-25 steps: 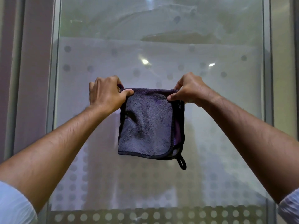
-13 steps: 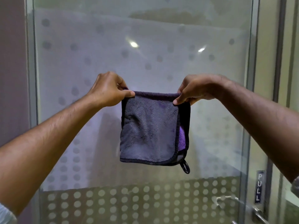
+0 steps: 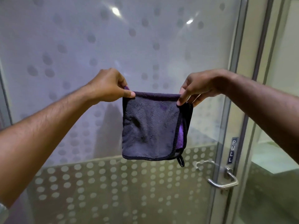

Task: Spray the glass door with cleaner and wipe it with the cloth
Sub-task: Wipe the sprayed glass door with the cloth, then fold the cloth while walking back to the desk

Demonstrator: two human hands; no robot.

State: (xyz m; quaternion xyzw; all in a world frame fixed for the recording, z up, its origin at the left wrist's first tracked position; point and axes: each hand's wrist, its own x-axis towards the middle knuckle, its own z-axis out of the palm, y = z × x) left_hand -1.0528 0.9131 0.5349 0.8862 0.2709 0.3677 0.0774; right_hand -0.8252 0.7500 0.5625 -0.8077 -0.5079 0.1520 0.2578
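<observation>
Cloth (image 3: 150, 128), dark grey with a purple inner face, hangs folded in front of the glass door (image 3: 97, 46), held by its top edge. The left hand (image 3: 108, 85) pinches the top left corner between thumb and fingers; the right hand (image 3: 199, 85) pinches the top right corner, so the hands sit apart with the fold stretched flat between them. A hanging loop (image 3: 180, 161) dangles at the lower right corner. No spray bottle is in view, and I cannot tell whether the glass is wet.

The step in hand looks like squaring up the fold before wiping. To do it well, keep the top edge taut and level so the layers lie flush, then gather the pad into one palm with the loop tucked inside, so it cannot drag across the glass. Wipe from the frosted upper part down in overlapping passes, keeping clear of the handle (image 3: 223, 180) and the PULL label (image 3: 232, 150).
</observation>
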